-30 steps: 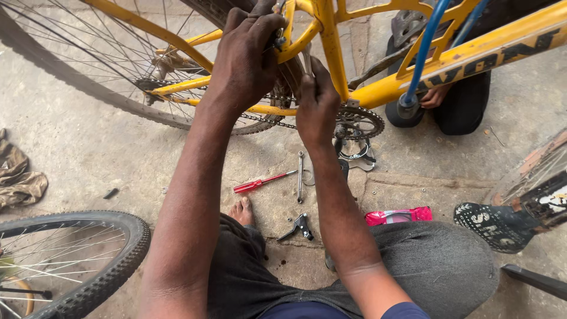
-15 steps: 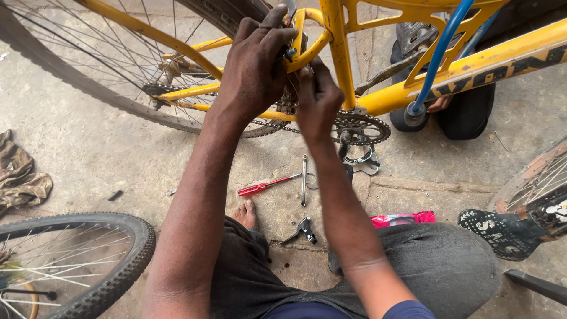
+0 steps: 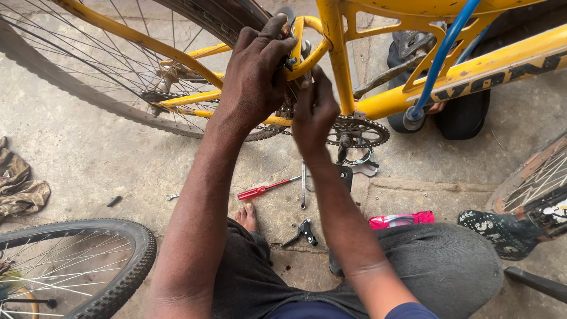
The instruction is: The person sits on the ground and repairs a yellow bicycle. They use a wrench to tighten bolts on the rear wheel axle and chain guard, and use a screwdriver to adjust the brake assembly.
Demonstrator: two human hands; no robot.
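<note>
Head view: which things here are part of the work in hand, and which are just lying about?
In hand:
left hand
right hand
yellow bicycle frame
small metal part at the frame's curved bridge

Lying about:
red-handled screwdriver
black brake lever
pink packet
rag
loose wheel

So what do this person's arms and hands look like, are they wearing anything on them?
Both arms are bare from wrist to elbow, with no gloves, watch or rings visible on the left hand or right hand. A dark blue sleeve edge shows near the right elbow.
</note>
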